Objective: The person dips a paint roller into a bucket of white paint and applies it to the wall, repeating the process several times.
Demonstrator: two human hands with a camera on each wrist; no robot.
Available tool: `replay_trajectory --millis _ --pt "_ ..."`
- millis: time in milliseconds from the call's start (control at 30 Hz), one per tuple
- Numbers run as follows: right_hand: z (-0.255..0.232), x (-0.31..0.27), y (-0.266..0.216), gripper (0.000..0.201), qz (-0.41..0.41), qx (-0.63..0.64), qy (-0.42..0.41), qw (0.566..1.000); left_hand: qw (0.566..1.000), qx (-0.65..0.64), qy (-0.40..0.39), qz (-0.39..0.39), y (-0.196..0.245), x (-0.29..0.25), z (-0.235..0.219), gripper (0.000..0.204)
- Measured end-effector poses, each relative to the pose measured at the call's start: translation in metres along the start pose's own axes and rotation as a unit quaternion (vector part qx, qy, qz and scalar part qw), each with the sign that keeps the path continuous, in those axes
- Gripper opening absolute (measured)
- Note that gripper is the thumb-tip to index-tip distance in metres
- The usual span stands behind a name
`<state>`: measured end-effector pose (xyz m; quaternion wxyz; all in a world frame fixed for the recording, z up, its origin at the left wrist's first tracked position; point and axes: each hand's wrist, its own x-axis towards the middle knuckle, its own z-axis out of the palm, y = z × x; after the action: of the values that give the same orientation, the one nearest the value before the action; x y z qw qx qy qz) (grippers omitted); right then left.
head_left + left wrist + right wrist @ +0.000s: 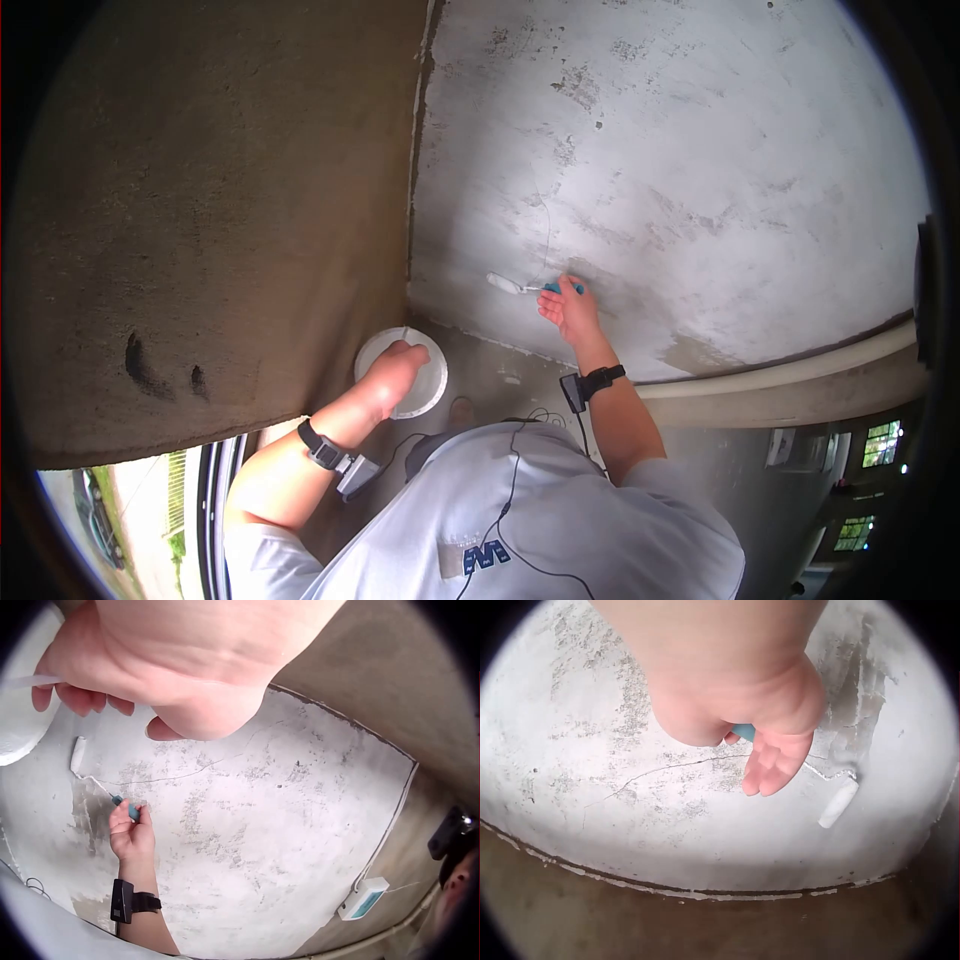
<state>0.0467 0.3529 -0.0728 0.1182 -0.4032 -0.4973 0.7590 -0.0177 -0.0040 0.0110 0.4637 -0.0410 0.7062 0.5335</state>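
Note:
My right hand (pixel 572 312) holds a small paint roller by its blue-green handle (pixel 126 808). The white roller sleeve (pixel 838 803) lies against the white-coated wall (pixel 640 180), left of the hand in the head view. A thin bent wire frame joins sleeve and handle. Lower left, my left hand (pixel 392 378) grips the handle (pixel 34 681) of a white bucket (pixel 437 384), which hangs under the hand with its opening upward. In the left wrist view that hand (pixel 172 667) fills the top, its curled fingers partly showing. The hand hides much of the bucket's inside.
A bare brown wall (pixel 220 200) meets the white wall at a corner on the left. Along the white wall's foot runs a pale pipe (pixel 780 378). A white box (pixel 364 898) is fixed beside the wall. Cables hang over the person's shirt (pixel 600 510).

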Motion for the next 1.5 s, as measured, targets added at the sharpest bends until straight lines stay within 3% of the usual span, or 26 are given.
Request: replay_trajectory --millis 133,333,567,800,933,1000,1300,1367,1500 --pt "0.001 -0.009 -0.007 0.043 -0.013 0.009 0.005 1.000 1.000 -0.015 0.007 0.024 -0.004 0.003 0.001 0.036" --pt "0.002 -0.053 -0.070 0.037 -0.075 -0.014 0.043 0.996 1.000 -0.023 0.005 0.013 -0.002 0.003 0.001 0.031" --pt "0.001 -0.133 -0.138 0.033 -0.214 -0.009 0.079 0.974 0.999 -0.035 -0.008 -0.001 -0.007 0.008 0.000 0.029" --pt "0.018 -0.180 -0.157 0.031 -0.290 -0.064 0.104 0.949 0.999 -0.043 -0.014 0.006 -0.009 0.010 0.000 0.028" --pt "0.025 -0.162 -0.151 0.032 -0.261 -0.056 0.090 0.960 0.999 -0.038 -0.014 0.000 -0.011 0.010 -0.001 0.028" --pt "0.027 -0.144 -0.141 0.033 -0.208 -0.074 0.078 0.972 0.999 -0.034 -0.014 -0.003 -0.010 0.011 -0.003 0.028" --pt "0.038 -0.055 -0.073 0.042 -0.082 -0.132 0.023 0.988 0.998 -0.056 -0.010 -0.003 -0.011 0.011 -0.003 0.029" --pt "0.039 -0.044 -0.062 0.044 -0.072 -0.123 0.020 0.990 0.997 -0.069 0.024 0.009 -0.007 0.008 0.001 0.016" --pt "0.043 -0.044 -0.056 0.047 -0.055 -0.095 0.016 0.994 0.998 -0.067 -0.006 0.007 -0.009 0.009 -0.002 0.025"
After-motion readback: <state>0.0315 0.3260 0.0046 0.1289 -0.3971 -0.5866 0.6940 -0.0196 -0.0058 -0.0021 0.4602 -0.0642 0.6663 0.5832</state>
